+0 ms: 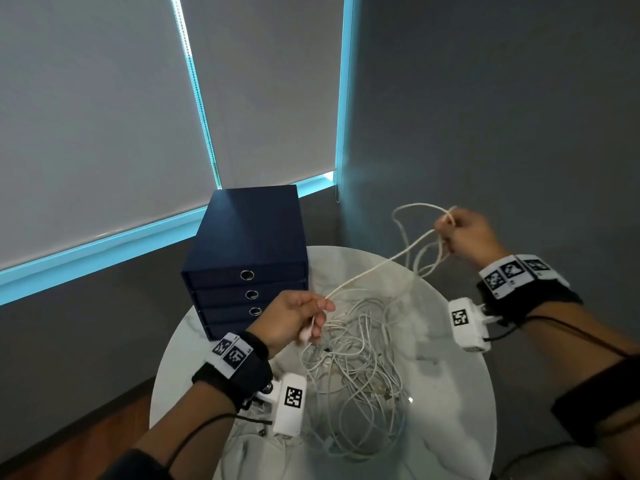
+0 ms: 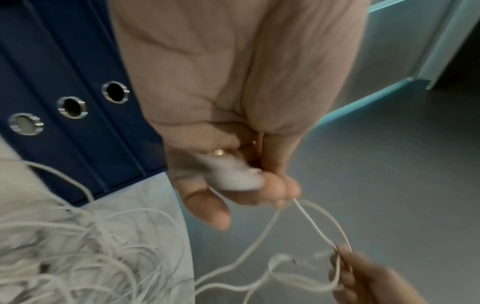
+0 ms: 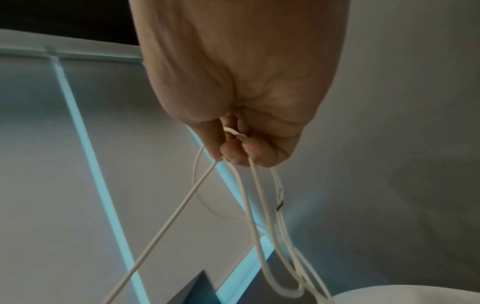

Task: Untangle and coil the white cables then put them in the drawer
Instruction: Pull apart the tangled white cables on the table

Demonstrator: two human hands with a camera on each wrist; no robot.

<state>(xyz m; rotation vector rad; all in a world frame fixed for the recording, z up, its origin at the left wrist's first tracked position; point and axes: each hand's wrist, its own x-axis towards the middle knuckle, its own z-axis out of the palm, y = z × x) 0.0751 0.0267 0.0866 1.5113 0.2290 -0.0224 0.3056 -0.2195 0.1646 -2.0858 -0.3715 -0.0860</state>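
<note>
A tangle of white cables (image 1: 353, 368) lies on the round white table (image 1: 450, 427). One white cable (image 1: 377, 268) runs taut between my hands above the pile. My left hand (image 1: 298, 320) pinches its end, with a white plug (image 2: 233, 176) held against the fingers. My right hand (image 1: 464, 233), raised at the back right, grips several loops (image 1: 426, 244) of the same cable; the loops (image 3: 270, 236) hang below the curled fingers. The dark blue drawer box (image 1: 249, 258) stands at the table's back left with its drawers closed.
Grey roller blinds and a window frame rise behind the drawer box, and a grey wall stands to the right. The table's rim (image 1: 162, 386) curves near my left forearm. Wooden floor (image 1: 86, 441) shows at lower left.
</note>
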